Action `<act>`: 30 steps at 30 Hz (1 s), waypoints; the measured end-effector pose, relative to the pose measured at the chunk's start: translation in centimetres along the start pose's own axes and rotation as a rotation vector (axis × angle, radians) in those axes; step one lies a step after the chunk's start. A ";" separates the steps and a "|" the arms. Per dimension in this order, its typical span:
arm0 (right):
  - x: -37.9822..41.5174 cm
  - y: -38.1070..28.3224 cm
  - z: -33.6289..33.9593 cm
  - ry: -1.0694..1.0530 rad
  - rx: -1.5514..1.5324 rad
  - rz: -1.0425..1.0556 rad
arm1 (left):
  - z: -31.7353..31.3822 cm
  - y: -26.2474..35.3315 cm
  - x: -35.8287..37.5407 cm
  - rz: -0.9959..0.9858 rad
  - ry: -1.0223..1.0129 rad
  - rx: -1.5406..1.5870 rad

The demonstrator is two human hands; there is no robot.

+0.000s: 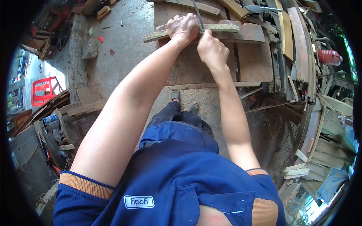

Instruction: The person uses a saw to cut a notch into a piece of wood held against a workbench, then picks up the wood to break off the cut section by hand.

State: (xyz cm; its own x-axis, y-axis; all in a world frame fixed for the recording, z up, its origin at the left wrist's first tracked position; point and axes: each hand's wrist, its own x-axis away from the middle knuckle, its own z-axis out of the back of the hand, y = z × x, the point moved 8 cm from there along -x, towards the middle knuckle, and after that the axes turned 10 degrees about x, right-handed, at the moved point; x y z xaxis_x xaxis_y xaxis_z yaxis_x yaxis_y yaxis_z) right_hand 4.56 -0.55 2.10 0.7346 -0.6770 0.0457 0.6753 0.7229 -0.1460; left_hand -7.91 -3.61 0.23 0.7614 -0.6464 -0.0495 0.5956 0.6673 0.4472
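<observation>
My left hand (184,27) is closed over a narrow wooden strip (156,35) that lies crosswise on the wooden workbench (190,69). Just right of it, my right hand (212,49) is closed around the near end of what looks like a handsaw (198,16). The saw's thin blade appears nearly edge-on, points away from me and crosses the strip between my hands. Its handle is hidden inside my right fist. Under the strip's right part (226,28) lies a thicker wooden block (250,33).
Wooden boards (299,45) are stacked along the right, with a red bottle (329,57) beyond them. Another wood piece (194,5) lies at the bench's far side. To the left are a concrete lump (89,49), a red plastic chair (44,90) and a paint can (51,122).
</observation>
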 end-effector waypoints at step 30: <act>4.0 1.0 0.0 0.069 0.019 0.007 | 0.5 0.7 -0.1 -0.026 -0.004 -0.022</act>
State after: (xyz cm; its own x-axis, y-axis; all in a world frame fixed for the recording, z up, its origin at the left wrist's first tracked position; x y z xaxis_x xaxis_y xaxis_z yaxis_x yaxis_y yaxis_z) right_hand 8.18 -2.57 2.10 0.7335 -0.6793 -0.0235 0.6718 0.7298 -0.1271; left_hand -7.73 -3.26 0.97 0.7444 -0.6653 -0.0573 0.6209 0.6580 0.4261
